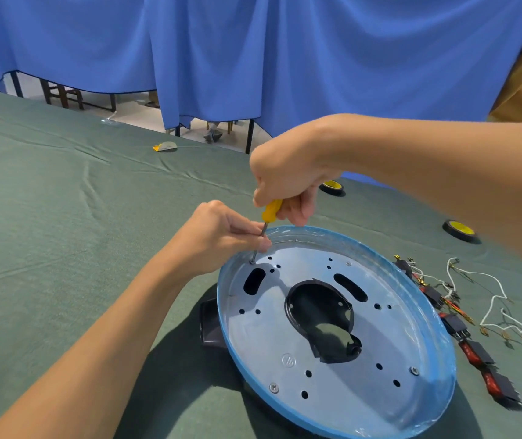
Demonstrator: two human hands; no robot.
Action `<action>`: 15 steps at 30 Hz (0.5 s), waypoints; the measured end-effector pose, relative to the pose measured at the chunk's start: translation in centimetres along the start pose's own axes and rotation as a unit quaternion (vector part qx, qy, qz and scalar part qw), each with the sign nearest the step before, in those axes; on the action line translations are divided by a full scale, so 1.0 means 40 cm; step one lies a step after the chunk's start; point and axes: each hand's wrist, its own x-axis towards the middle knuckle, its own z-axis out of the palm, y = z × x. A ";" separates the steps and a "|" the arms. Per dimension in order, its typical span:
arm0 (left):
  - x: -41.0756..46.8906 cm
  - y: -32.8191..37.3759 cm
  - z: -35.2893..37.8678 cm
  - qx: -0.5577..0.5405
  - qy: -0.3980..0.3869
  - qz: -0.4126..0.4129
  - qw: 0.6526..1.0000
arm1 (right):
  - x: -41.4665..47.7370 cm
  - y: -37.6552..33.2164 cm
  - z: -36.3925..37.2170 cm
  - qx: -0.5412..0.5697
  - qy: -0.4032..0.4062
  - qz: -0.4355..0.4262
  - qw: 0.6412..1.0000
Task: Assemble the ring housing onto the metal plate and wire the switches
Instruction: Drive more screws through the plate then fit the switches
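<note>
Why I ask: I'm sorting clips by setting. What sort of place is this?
Probably a makeshift assembly workbench indoors, perhaps a training room: a long table under green cloth, blue curtains hung as a screen behind it, and wired switches laid beside a metal plate.

the metal plate (332,359) lies on the ring housing (210,321) on the table (63,217). the screwdriver (271,210) stands at the plate's far left edge, the right hand (288,175) gripping its handle from above and the left hand (218,239) pinching its shaft. the switches (475,346) lie just right of the plate.

metal plate (348,407) in blue-rimmed housing (439,331), switches (478,353) beside
</note>
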 end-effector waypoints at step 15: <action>-0.006 0.020 0.001 0.031 -0.024 -0.005 0.999 | -0.006 0.003 0.016 -0.097 0.093 -0.053 0.989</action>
